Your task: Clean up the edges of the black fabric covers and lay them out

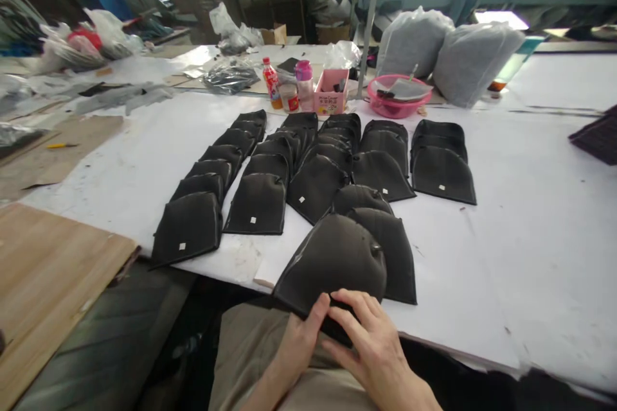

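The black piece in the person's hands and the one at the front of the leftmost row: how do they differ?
The held piece has the left hand and right hand on its near edge; the leftmost front piece lies untouched on the table. The leftmost front piece shows a small white square towards its near edge; none shows on the visible part of the held piece. Both are black with a curved far edge.
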Motion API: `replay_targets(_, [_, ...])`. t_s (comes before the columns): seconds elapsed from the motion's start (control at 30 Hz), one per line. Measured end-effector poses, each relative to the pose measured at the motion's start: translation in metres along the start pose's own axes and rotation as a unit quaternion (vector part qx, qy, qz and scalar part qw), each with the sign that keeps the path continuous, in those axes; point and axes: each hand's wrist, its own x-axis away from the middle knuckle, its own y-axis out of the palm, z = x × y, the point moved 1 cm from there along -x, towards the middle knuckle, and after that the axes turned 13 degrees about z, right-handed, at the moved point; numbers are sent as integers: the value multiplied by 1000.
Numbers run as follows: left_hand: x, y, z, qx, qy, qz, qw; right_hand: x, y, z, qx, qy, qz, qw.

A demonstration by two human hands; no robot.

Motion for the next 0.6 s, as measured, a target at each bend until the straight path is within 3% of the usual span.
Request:
replay_targets(0.07, [-4,-20,-6,72,-79,49,993,-3,5,-4,-27,1,-15,1000])
replay_targets(0.13, [-7,-42,-12,108,-101,86,985,-6,7,1,-31,28,41,998])
replay_targets(0.2, [-9,-65,-19,125,-97,117,981,-11,12,12,-16,101,125,987])
replay_targets(0.27, [-9,-85,-29,116,-77,142,980,-20,23,24,-35,199,153,967])
replay_targets(0.33, [-7,-103,-38,84,-48,158,983,-29,40,32,-121,294,90,944])
replay_targets(0.43, [-5,-126,-49,36,-17,169,985,-38,63,30,-256,380,-25,889])
replay_targets(0.6, [-2,-157,-52,-52,52,240,968,-31,80,13,-348,486,-16,801])
